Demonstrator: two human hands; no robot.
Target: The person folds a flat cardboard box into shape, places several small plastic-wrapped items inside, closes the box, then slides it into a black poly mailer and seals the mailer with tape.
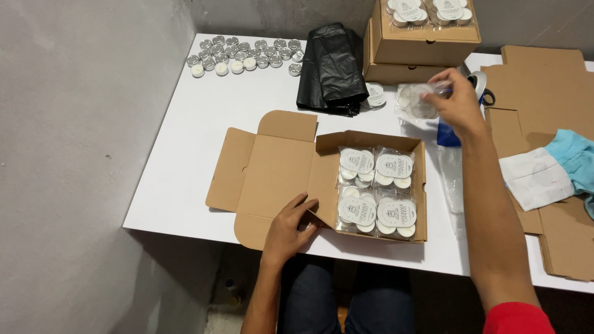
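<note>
**Fifth packet lifted toward a box of four**

The person's right hand (455,99) is raised over the far right of the white table (179,161), fingers pinched closed on a clear packet of tealights (417,99), which hangs above the table just beyond the open cardboard box (328,185). The left hand (291,229) rests on the box's near-left corner, fingers curled loosely over the edge and steadying it; it grips nothing else.

Four labelled packets (376,192) already lie flat in the box, two by two, filling its floor. Doing this step well would seem to mean keeping the left hand pressed on the corner so the box does not slide, and bringing the held packet down level, label up, squarely over the lower layer, so the lid flap (272,167) could close without bulging.

Farther off lie loose tealights (244,54) in rows, a folded black bag (331,68) and stacked closed boxes (421,43).
</note>
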